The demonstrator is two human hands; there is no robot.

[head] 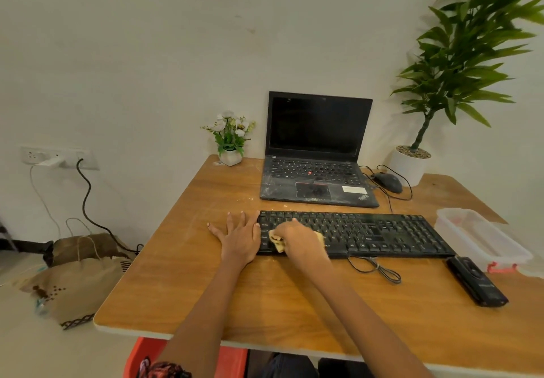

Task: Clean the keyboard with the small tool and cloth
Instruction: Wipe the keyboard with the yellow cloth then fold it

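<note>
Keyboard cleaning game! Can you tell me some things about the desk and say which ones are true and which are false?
1. The right hand holds a cloth on the keyboard. True.
2. The left hand grips the mouse. False: it lies flat on the desk at the keyboard's left end.
3. The laptop is closed. False: it stands open, with a dark screen.
4. A small flower pot stands left of the laptop. True.
5. The plastic box sits right of the keyboard. True.

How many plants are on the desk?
2: a small flower pot beside the laptop's left side, and a tall leafy plant in the far right corner.
</note>
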